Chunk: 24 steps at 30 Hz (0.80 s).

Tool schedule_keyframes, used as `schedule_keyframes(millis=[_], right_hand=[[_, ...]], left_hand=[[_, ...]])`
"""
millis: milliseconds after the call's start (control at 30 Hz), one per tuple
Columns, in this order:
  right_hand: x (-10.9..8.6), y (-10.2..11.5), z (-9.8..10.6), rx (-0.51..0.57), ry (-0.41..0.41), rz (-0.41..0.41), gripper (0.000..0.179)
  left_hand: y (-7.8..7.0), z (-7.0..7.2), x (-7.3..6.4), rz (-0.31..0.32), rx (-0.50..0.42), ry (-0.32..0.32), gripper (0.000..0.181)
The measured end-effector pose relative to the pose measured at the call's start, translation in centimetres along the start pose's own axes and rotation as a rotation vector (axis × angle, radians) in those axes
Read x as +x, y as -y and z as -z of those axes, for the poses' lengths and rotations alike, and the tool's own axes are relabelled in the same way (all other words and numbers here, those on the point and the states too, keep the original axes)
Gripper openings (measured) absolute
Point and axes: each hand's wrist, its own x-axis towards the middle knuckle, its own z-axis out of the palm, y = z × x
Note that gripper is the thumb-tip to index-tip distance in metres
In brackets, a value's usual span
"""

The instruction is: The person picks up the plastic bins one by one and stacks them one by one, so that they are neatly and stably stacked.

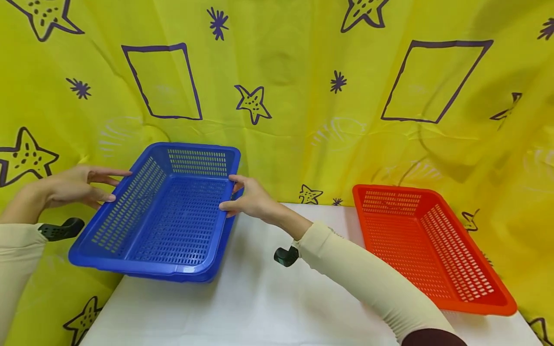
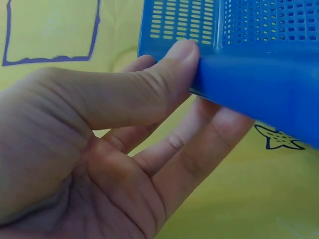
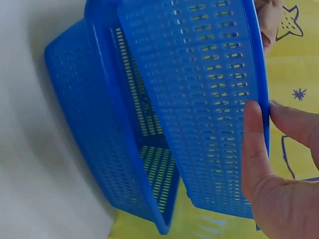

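Note:
An upper blue plastic basket (image 1: 182, 221) with slotted walls is held tilted between both hands, and nothing lies in it. My left hand (image 1: 75, 187) pinches its left rim, thumb on top and fingers beneath, as the left wrist view shows. On the opposite rim, my right hand (image 1: 255, 199) grips with thumb and fingers on either side. A second blue basket (image 3: 89, 119) stands beneath on the white table; in the right wrist view a wedge-shaped gap separates the two. From the head view, most of the lower basket is hidden by the upper one.
A red slotted basket (image 1: 407, 245) sits at the right of the white table (image 1: 264, 298), beyond my right forearm. Yellow cloth (image 1: 294, 144) with dark star drawings hangs behind the table and at its sides.

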Motion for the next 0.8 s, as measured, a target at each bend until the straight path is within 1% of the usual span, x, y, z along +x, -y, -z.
schedule_keyframes(millis=[167, 400, 600, 800], right_hand=[[0.4, -1.4, -0.8, 0.002, -0.026, -0.017, 0.091], [0.7, -2.7, -1.4, -0.026, -0.07, -0.049, 0.091], [1.0, -3.5, -1.8, -0.035, -0.083, -0.073, 0.091], [1.3, -4.5, -2.0, -0.039, -0.084, -0.096, 0.091]], left_hand=[[1.1, -0.3, 0.8, -0.006, 0.013, 0.006, 0.072], [2.1, -0.8, 2.2, 0.003, 0.003, 0.02, 0.073], [2.8, -1.1, 3.2, 0.016, -0.001, 0.028, 0.069], [3.6, -1.8, 3.8, 0.052, -0.033, 0.043, 0.066]])
